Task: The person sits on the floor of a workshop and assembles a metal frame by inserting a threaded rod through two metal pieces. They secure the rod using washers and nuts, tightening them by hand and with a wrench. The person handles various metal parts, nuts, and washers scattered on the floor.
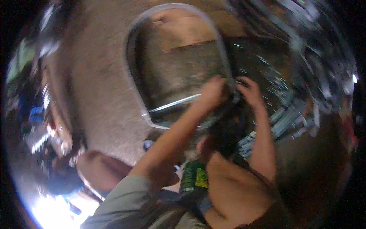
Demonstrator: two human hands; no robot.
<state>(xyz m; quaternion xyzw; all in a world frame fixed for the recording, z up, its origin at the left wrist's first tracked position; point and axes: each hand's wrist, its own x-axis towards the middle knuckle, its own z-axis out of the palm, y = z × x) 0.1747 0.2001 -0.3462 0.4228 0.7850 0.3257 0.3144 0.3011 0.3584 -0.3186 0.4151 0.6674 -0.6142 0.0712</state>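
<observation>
Dirt floor below — both hands, left [212,91] and right [249,91], fingers grasping bicycle rim [131,78].

1 head-worn fisheye view looks steeply down, close over the forearms (entering from the frame's lower edge), blurred throughout.

I'm looking at a workshop, bare dirt floor [99,95], bent metal frame [131,76], heaps of metal bars [284,120], scattered scrap [316,49]
</observation>
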